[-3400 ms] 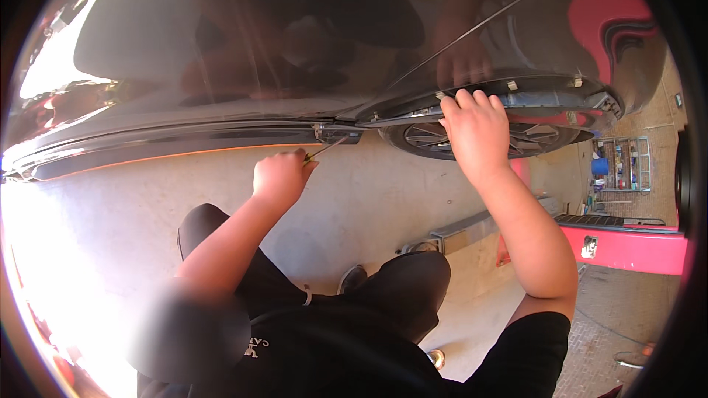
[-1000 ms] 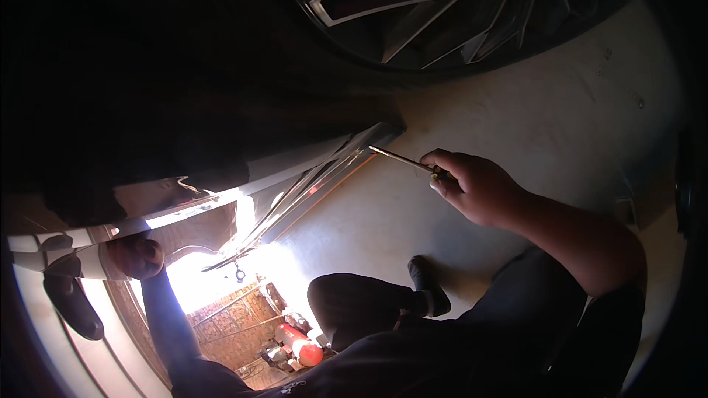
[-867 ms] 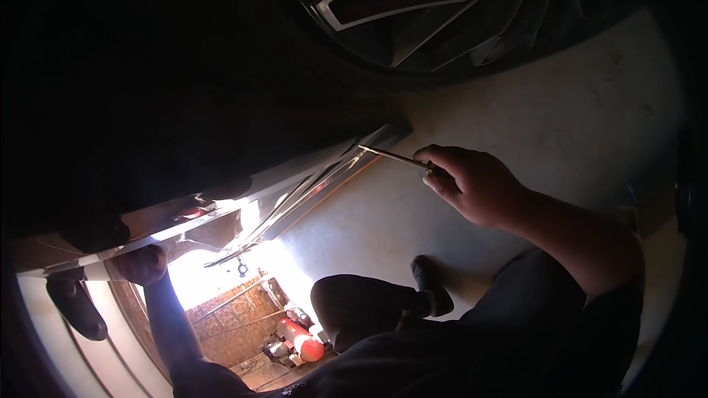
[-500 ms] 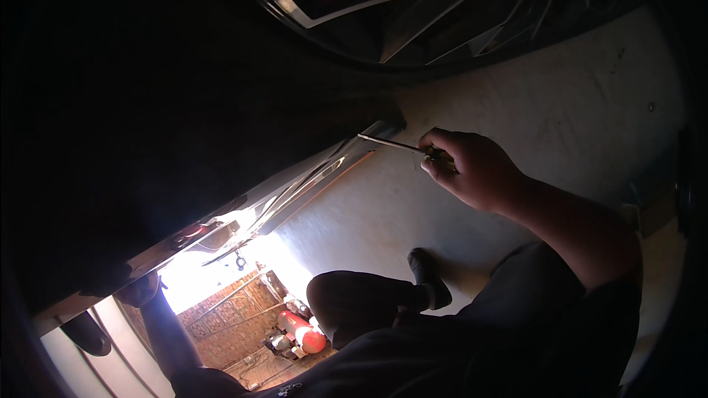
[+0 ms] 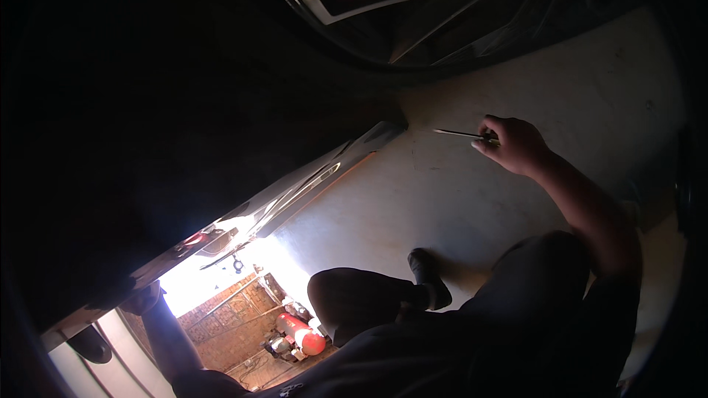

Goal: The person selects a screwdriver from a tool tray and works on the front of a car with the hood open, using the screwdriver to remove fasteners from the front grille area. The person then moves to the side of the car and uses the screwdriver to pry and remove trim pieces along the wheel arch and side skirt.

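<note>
My right hand (image 5: 520,146) is closed round the handle of a screwdriver (image 5: 459,133). Its thin metal shaft points left, and the tip hangs free of the car body, a short way right of the end of the glossy trim (image 5: 380,136). At the lower left, my left hand (image 5: 141,299) is raised to the dark lower edge of the bodywork. Shadow and the panel hide its fingers, so I cannot make out whether they grip anything.
A spoked wheel (image 5: 318,1) with a dark tyre fills the upper part. Below stretches pale concrete floor (image 5: 383,206), with my knee and shoe (image 5: 426,273) over it. A red-tanked air compressor (image 5: 301,333) stands by a wood-board wall (image 5: 225,317) near bright light.
My right hand has moved right and slightly up, drawing the screwdriver's tip away from the trim's edge. My left hand stays at about the same place.
</note>
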Motion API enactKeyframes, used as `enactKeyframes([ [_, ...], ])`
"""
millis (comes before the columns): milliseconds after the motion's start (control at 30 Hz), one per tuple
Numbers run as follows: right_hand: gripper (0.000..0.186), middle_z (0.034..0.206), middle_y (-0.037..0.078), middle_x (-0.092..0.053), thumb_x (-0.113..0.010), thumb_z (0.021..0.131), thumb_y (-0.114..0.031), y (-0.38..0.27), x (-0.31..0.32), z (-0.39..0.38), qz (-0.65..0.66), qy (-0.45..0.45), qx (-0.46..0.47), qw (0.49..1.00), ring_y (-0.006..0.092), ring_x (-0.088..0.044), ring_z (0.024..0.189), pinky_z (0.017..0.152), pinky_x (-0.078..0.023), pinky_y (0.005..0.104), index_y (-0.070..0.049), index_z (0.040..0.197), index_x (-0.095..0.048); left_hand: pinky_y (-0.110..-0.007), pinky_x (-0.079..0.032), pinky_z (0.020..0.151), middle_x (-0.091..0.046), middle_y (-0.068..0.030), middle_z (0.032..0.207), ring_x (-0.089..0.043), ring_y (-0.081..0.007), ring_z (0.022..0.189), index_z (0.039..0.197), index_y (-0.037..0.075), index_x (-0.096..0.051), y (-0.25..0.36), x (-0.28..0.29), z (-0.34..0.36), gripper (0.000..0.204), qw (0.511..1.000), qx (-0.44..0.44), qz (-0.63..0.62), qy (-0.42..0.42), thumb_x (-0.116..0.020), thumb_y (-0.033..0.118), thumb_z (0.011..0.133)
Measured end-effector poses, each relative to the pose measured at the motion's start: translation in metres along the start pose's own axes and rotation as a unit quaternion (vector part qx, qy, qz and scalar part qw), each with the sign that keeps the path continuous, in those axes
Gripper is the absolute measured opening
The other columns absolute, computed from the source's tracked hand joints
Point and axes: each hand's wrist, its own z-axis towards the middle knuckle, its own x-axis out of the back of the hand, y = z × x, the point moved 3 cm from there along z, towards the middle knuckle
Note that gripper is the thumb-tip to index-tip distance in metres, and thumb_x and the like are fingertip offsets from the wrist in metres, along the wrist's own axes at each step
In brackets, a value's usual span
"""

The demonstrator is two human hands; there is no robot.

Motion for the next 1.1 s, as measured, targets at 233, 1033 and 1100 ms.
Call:
enactKeyframes([
  [233, 0.019, 0.093, 0.008, -0.068, -0.068, 0.084, -0.012, 0.106, -0.075, -0.026, -0.136, 0.013, 0.012, 0.991, 0.0293, -0.067, 0.088, 0.077, -0.054, 0.0429, -0.011, 0.103, -0.064, -0.033, -0.054, 0.056, -0.063, -0.0120, 0.070, -0.063, -0.0251, 0.058, 0.077, 0.000, -0.063, -0.003, -0.006, -0.010, 0.019, 0.997, 0.019, -0.065, 0.041, -0.061, 0.008, 0.094],
  [1033, 0.030, 0.086, 0.008, -0.068, -0.070, 0.093, -0.025, -0.126, 0.024, -0.180, -0.021, 0.245, 0.018, 0.969, 0.0228, -0.068, 0.074, 0.068, -0.055, 0.0380, -0.008, 0.116, -0.063, -0.040, -0.043, 0.053, -0.053, -0.0119, 0.061, -0.050, -0.0288, 0.051, 0.064, 0.005, -0.054, 0.002, -0.018, -0.021, 0.027, 0.894, 0.126, -0.348, 0.251, -0.057, 0.011, 0.090],
  [1100, 0.027, 0.079, 0.007, -0.069, -0.070, 0.092, -0.029, -0.187, -0.009, -0.203, -0.002, 0.158, 0.084, 0.984, 0.0234, -0.068, 0.068, 0.064, -0.055, 0.0385, -0.010, 0.112, -0.065, -0.040, -0.042, 0.052, -0.052, -0.0119, 0.060, -0.049, -0.0291, 0.051, 0.063, 0.005, -0.053, -0.003, -0.017, -0.025, 0.028, 0.871, 0.130, -0.387, 0.275, -0.056, 0.012, 0.090],
])
